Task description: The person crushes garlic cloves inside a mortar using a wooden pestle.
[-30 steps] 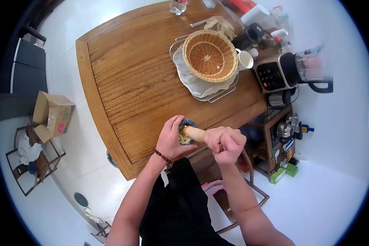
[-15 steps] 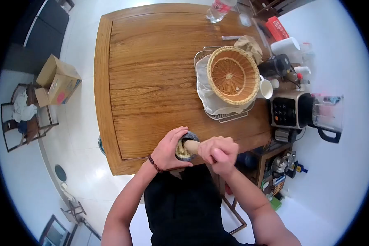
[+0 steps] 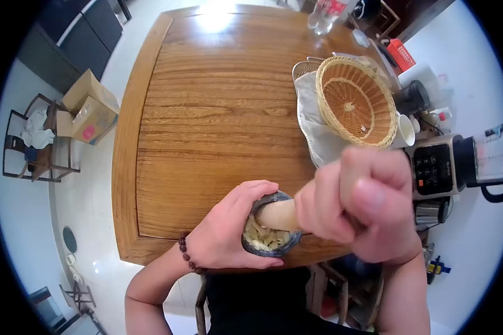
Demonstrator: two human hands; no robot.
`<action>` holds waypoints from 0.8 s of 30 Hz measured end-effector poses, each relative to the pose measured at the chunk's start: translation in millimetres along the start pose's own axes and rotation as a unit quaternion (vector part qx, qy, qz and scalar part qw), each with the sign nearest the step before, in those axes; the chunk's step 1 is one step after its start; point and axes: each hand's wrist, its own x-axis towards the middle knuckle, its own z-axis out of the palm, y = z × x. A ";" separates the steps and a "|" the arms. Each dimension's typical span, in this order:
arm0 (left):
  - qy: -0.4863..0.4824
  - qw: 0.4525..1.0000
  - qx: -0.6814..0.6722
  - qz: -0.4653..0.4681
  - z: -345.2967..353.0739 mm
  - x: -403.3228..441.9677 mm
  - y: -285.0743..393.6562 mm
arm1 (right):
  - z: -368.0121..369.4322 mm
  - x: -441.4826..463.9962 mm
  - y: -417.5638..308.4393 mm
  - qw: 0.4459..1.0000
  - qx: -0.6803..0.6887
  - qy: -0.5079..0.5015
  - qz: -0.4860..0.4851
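Observation:
A dark grey stone mortar (image 3: 289,243) stands at the front edge of the wooden table. Pale, crushed pieces that look like garlic (image 3: 258,237) lie inside it. My left hand (image 3: 224,226), with a beaded bracelet at the wrist, is wrapped around the mortar's left side, thumb and fingers on its outer wall. In a fist, my right hand (image 3: 359,206) grips a light wooden pestle (image 3: 277,215). The pestle slants down into the mortar, its lower end among the pieces.
On the right of the wooden table (image 3: 218,134), a wicker basket (image 3: 349,103) sits on a cloth-lined wire rack. A blender (image 3: 439,167) and a white mug (image 3: 406,132) stand beyond it. At the far edge is a plastic bottle (image 3: 325,15). An open cardboard box (image 3: 95,111) is on the floor.
My head view has come closer and shifted, so the hands look larger. My right fist appears higher toward the camera, still around the pestle. My left hand stays on the mortar.

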 end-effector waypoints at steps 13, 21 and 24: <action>0.069 0.989 0.125 0.043 17.5 -1.5 9.9 | 20.5 -22.7 26.1 0.970 0.000 0.040 -0.240; 0.088 0.993 0.062 0.038 20.0 0.1 7.6 | 20.4 -21.5 20.7 0.980 -0.002 0.071 -0.186; 0.088 0.993 0.056 0.050 20.0 -0.1 1.0 | 22.1 -17.1 27.8 0.956 -0.133 0.060 -0.254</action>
